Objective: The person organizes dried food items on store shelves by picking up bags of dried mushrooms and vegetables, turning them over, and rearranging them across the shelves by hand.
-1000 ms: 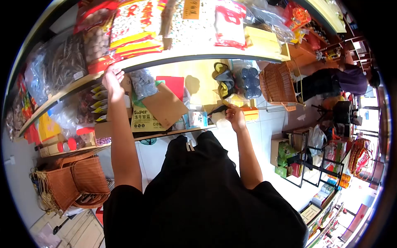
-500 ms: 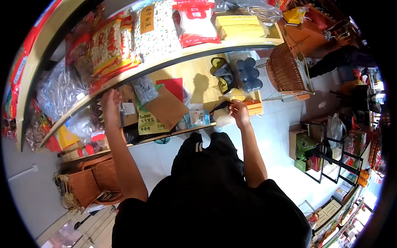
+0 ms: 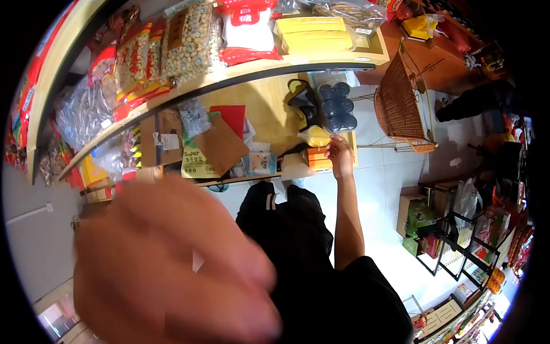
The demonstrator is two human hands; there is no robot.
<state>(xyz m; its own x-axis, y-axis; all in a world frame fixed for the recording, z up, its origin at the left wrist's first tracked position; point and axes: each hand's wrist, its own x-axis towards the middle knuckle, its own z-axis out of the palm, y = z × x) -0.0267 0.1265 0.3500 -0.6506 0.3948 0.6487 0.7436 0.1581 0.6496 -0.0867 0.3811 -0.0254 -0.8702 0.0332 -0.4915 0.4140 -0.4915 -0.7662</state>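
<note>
My left hand point(image 3: 166, 269) looms large and blurred close to the camera, its fingers bent; whether anything is between them cannot be made out. Farther off, my right hand point(image 3: 342, 156) is at the right end of the lower wooden shelf, fingers slightly bent and apart. Beside its fingertips are an orange box point(image 3: 318, 159) and a yellow item in clear plastic point(image 3: 316, 136). Dark round-topped containers in a pack point(image 3: 338, 106) stand just behind. I cannot tell whether the fingers touch the box.
Above, the upper shelf point(image 3: 321, 59) holds bagged dry goods point(image 3: 186, 46), a red-and-white sugar bag point(image 3: 247, 31) and yellow packs point(image 3: 315, 34). Below are a brown card point(image 3: 221, 145) and a green pouch point(image 3: 197, 160). A wicker basket point(image 3: 398, 103) stands to the right; a person's dark-clothed leg point(image 3: 475, 102) is beyond.
My left hand has come away from the left part of the shelf and up close to the camera. My right hand has shifted slightly right along the shelf end. The view has shifted slightly.
</note>
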